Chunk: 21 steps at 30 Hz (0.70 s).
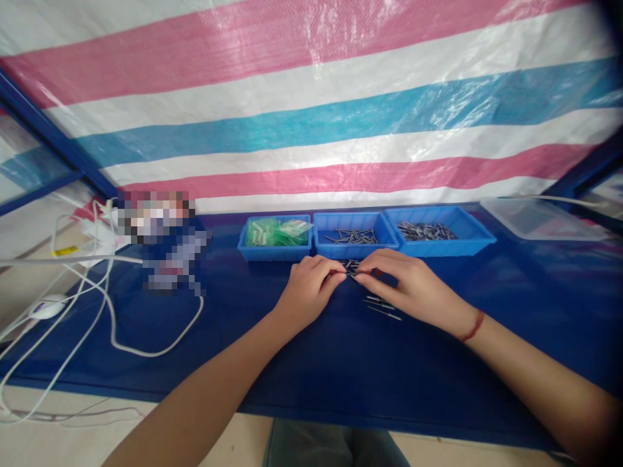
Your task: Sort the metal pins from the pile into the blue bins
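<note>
Over the blue table (311,376), my left hand (309,288) pinches one end of a thin metal blind rivet (350,274) between thumb and forefinger. The thumb and forefinger of my right hand (416,285) close on its other end, so the fingertips nearly meet. Just behind them lies a small pile of rivets (351,264), partly hidden by the fingers. Several loose rivets (384,313) rest on the tabletop below my right palm. The middle blue bin (357,249) holds some rivets (357,236); many more (423,230) fill the right blue bin (457,245).
Small green plastic packets (277,232) lie in the left blue bin (275,255). White cables (114,324) and a blurred-out patch (170,253) occupy the table's left side. A clear plastic lid (540,220) is at the back right. Striped sheeting (311,143) hangs behind.
</note>
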{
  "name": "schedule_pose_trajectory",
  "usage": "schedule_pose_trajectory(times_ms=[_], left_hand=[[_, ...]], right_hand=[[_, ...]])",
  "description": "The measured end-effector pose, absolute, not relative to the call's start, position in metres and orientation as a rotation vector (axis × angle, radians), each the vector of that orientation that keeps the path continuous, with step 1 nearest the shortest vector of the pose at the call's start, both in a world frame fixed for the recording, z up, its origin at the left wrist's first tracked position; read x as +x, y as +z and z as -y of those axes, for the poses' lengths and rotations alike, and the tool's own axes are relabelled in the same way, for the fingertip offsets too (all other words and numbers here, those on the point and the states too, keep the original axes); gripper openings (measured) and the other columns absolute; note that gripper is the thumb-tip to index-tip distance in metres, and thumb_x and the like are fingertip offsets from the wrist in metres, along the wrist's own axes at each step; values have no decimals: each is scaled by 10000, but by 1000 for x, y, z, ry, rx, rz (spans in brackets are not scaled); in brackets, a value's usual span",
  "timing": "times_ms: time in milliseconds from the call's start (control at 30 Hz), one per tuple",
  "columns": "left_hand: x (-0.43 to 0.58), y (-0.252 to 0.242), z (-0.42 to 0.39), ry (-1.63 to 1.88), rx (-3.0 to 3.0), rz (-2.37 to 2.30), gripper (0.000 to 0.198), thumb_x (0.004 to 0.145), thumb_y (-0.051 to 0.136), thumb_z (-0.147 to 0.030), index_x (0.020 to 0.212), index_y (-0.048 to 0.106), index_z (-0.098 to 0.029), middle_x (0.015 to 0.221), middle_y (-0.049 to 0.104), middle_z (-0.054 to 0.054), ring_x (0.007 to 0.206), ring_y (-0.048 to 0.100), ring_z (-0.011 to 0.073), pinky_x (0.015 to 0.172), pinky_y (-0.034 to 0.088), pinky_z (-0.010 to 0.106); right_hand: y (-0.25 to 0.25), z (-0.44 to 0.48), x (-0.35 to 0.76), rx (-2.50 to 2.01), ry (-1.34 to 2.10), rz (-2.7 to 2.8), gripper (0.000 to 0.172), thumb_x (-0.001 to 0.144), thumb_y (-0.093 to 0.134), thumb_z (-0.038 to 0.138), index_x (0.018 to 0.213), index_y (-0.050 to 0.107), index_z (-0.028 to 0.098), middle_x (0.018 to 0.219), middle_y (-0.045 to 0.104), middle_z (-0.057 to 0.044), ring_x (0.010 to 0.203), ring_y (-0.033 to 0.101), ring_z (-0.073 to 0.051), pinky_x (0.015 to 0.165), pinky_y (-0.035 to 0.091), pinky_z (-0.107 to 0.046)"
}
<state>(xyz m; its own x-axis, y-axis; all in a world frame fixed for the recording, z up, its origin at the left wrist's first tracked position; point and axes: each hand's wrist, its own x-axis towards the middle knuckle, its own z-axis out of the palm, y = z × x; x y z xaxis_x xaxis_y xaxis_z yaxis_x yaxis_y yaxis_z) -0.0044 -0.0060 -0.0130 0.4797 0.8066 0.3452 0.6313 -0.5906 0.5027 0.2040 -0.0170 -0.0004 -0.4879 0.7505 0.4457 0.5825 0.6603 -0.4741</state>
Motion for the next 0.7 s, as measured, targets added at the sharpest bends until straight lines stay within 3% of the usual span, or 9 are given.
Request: schedule_pose_trajectory(times_ms=[167, 700], left_hand=[[-1, -15, 8, 902, 2317, -1142, 152, 912, 516, -319, 979, 601, -213, 927, 662, 13, 892, 581, 168, 798, 416, 295], [3, -13, 11, 985, 2237, -1055, 132, 868, 585, -321, 913, 624, -203, 949, 635, 33, 914, 582, 167, 813, 444, 289]], right_hand=[[-6, 18, 198, -1098, 544, 2007, 171, 889, 543, 345, 879, 647, 210, 827, 665, -47, 700, 590, -167, 602, 455, -294], [-5, 27, 190, -1048, 579, 1879, 102, 856, 561, 269, 839, 636, 202, 790, 649, -45, 668, 563, -159, 590, 461, -294]])
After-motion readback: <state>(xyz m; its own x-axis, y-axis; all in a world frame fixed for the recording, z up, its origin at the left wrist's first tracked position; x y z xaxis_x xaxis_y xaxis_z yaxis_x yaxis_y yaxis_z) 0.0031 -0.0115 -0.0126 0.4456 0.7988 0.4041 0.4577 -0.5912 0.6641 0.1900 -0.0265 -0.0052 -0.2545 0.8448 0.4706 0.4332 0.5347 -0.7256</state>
